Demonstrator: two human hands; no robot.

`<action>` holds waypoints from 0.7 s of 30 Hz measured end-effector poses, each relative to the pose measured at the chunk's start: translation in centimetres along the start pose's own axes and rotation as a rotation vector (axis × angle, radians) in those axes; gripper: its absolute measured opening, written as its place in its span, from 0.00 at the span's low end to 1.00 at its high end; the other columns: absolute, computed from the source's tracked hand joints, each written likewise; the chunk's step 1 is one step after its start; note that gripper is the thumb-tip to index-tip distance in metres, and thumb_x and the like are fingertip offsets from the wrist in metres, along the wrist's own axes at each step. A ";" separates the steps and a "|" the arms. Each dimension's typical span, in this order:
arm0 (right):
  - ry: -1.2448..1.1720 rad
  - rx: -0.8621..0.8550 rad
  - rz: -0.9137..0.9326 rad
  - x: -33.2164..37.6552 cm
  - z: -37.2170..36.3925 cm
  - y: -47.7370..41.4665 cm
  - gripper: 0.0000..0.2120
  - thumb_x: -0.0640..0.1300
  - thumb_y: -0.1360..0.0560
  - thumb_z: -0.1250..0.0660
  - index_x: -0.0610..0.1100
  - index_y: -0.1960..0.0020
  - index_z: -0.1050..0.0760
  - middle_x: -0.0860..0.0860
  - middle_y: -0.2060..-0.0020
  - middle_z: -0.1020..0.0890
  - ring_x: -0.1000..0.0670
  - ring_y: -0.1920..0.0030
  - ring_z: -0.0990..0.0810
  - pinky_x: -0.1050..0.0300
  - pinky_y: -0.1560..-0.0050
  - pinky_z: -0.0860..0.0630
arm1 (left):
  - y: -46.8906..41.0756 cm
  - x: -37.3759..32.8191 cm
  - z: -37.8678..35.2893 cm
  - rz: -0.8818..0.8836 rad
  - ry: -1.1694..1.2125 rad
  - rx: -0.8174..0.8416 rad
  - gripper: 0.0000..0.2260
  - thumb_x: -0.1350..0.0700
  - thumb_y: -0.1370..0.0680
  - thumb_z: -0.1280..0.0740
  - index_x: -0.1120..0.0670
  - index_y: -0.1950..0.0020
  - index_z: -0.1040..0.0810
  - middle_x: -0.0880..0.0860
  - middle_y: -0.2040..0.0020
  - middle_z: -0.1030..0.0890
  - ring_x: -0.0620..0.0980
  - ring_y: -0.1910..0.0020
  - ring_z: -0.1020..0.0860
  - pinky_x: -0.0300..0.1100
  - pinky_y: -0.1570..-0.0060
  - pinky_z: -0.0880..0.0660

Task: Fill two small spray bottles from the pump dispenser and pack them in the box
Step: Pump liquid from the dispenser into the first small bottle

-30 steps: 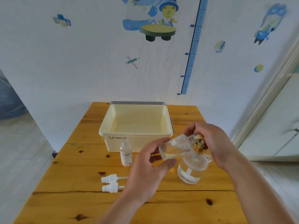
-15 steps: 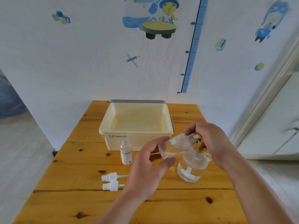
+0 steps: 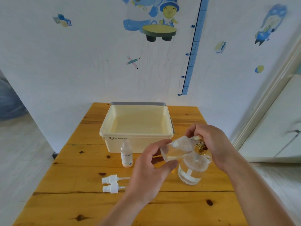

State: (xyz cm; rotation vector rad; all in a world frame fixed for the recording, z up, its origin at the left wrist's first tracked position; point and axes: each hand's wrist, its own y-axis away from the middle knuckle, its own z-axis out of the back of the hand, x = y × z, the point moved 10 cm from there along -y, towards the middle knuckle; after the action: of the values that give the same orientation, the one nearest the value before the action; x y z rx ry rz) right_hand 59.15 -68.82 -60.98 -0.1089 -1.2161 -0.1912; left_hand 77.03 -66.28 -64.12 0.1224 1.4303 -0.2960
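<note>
0 of 2 bottles are in the cream rectangular plastic box [image 3: 136,135] at 12 o'clock. Right hand [image 3: 210,144] curls over the head of the clear glass pump dispenser [image 3: 193,173], 3 o'clock; left hand [image 3: 151,175] grips 1 tilted clear spray bottle [image 3: 175,150] at the spout. 1 labelled bottle [image 3: 126,154] stands uncapped, centre; 2 white spray caps [image 3: 110,179] lie at 8 o'clock.

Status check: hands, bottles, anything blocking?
Left hand holds small bottle tilted at the spout. Right hand grips head of pump dispenser. Second bottle upright, uncapped, before empty box. Two spray caps on table; nothing blocking.
</note>
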 end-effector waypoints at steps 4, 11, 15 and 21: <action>0.001 -0.010 -0.006 0.1 0.1 0.0 0.21 0.36 0.27 0.44 0.49 0.71 0.20 0.54 0.70 0.20 0.50 0.63 0.26 0.53 0.61 0.31 | -0.2 -0.1 0.1 -0.005 0.005 -0.006 0.21 0.57 0.28 0.25 0.41 0.39 0.23 0.41 0.45 0.17 0.38 0.45 0.20 0.43 0.40 0.23; -0.005 -0.026 -0.018 -0.2 0.1 0.1 0.20 0.36 0.26 0.44 0.49 0.70 0.21 0.52 0.68 0.22 0.50 0.62 0.27 0.52 0.60 0.32 | -0.4 0.0 0.0 -0.011 -0.020 -0.016 0.21 0.58 0.28 0.25 0.39 0.39 0.22 0.41 0.45 0.17 0.39 0.45 0.20 0.45 0.40 0.24; -0.016 -0.021 -0.034 -0.3 0.2 0.0 0.21 0.37 0.26 0.44 0.50 0.70 0.20 0.55 0.70 0.20 0.50 0.62 0.26 0.53 0.61 0.31 | -0.4 -0.2 0.2 -0.019 -0.014 -0.023 0.22 0.59 0.28 0.25 0.39 0.40 0.22 0.40 0.45 0.17 0.39 0.44 0.20 0.45 0.40 0.24; 0.006 -0.042 -0.012 -0.3 0.1 0.2 0.21 0.36 0.26 0.45 0.49 0.71 0.22 0.51 0.70 0.23 0.50 0.65 0.29 0.53 0.63 0.33 | -0.6 0.0 0.2 -0.020 -0.025 -0.026 0.22 0.58 0.28 0.25 0.39 0.39 0.22 0.39 0.44 0.18 0.38 0.43 0.21 0.45 0.39 0.24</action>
State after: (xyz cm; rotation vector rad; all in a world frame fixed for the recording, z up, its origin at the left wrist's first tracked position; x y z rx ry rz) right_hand 58.98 -68.57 -61.17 -0.1377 -1.2076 -0.2277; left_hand 77.06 -66.89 -64.01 0.0830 1.4113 -0.2941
